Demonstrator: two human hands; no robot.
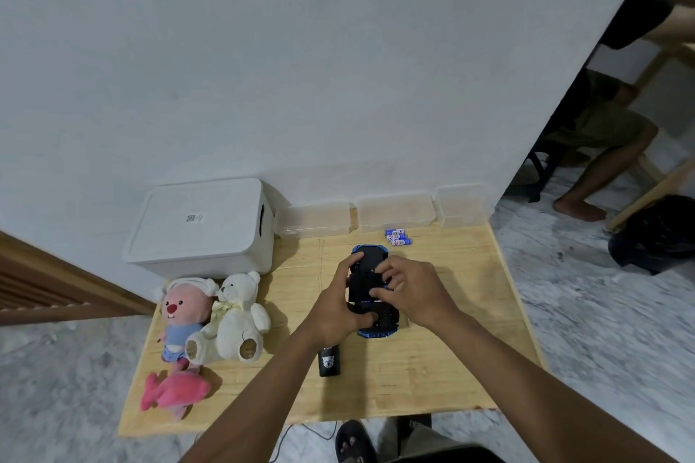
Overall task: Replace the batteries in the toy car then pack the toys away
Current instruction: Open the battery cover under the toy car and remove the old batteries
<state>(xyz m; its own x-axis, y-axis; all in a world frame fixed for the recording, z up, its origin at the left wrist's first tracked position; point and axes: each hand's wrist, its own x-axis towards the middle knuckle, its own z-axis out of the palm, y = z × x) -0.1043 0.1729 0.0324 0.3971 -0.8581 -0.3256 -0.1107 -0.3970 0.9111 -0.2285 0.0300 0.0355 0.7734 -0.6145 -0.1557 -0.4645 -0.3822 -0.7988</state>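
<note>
The toy car is lying upside down near the middle of the wooden desk, its black underside facing up and its blue body showing at both ends. The left hand is gripping the car's left side, its fingers curling over the edge near the far wheel while the thumb is pressing on the underside close to the near end. The right hand is holding the car's right side, its fingers bending down onto the middle of the underside; whether they are pinching any small part there cannot be told. A few blue and white batteries are lying together just beyond the car, toward the wall. A small black piece with a white emblem is resting on the desk under the left wrist. On the left part of the desk a pink-faced plush, a white teddy bear and a pink fish plush are sitting close together, with a closed white storage box standing behind them against the wall.
</note>
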